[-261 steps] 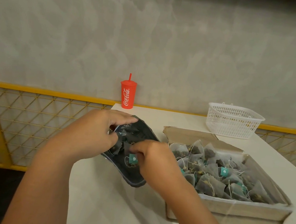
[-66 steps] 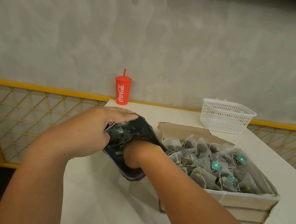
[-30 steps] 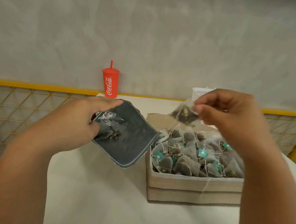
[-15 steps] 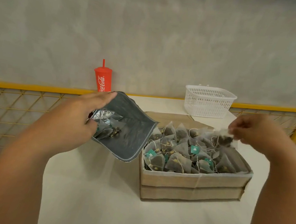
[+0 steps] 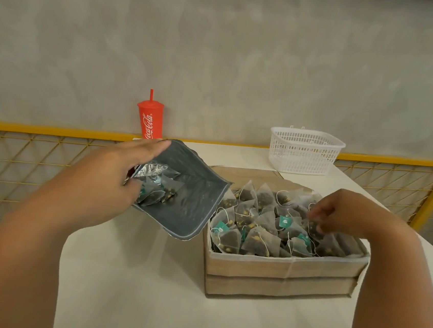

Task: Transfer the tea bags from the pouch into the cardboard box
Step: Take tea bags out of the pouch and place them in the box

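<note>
My left hand point(image 5: 101, 181) grips the rim of a dark grey foil pouch point(image 5: 187, 206) and holds it tilted, mouth open, just left of the cardboard box point(image 5: 278, 274). A few pyramid tea bags point(image 5: 159, 192) lie inside the pouch by my fingers. Several tea bags point(image 5: 254, 229) with teal tags are heaped in the box. My right hand point(image 5: 344, 212) is low over the box's right side, fingers curled down, pinching a tea bag point(image 5: 314, 229) that rests on the heap.
The box stands on a white table point(image 5: 130, 288). A red Coca-Cola cup point(image 5: 149, 120) with a straw stands at the back, a white plastic basket point(image 5: 305, 151) at the back right. A yellow mesh railing point(image 5: 36, 161) runs behind and to the left.
My right hand drew a tea bag out of the pouch, carried it right over the box and has lowered it onto the heap. My left hand keeps holding the pouch open.
</note>
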A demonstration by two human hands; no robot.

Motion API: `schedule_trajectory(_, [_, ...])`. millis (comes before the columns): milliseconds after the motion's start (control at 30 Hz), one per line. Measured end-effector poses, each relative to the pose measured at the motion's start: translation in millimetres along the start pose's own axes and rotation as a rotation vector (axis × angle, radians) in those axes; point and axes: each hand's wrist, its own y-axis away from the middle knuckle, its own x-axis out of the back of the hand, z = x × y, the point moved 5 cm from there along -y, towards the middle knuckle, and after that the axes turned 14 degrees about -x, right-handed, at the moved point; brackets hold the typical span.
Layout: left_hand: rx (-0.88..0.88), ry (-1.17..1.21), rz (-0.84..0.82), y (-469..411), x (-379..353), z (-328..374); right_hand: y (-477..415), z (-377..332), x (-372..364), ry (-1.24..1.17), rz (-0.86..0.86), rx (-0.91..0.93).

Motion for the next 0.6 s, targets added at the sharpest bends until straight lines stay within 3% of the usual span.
schedule_trajectory(200, [0.013, 0.006, 0.009, 1.1, 2.8, -1.1, -3.6, 6.6, 19.3, -0.021, 0.228, -0.072])
schedule_trajectory(400, [0.008, 0.009, 0.004, 1.6, 3.2, -1.1, -5.5, 9.8, 2.1, 0.032, 0.063, -0.109])
schedule_trajectory(600, [0.010, 0.003, 0.003, 2.1, 5.6, -4.1, 12.9, 2.6, 28.0, -0.041, 0.157, -0.050])
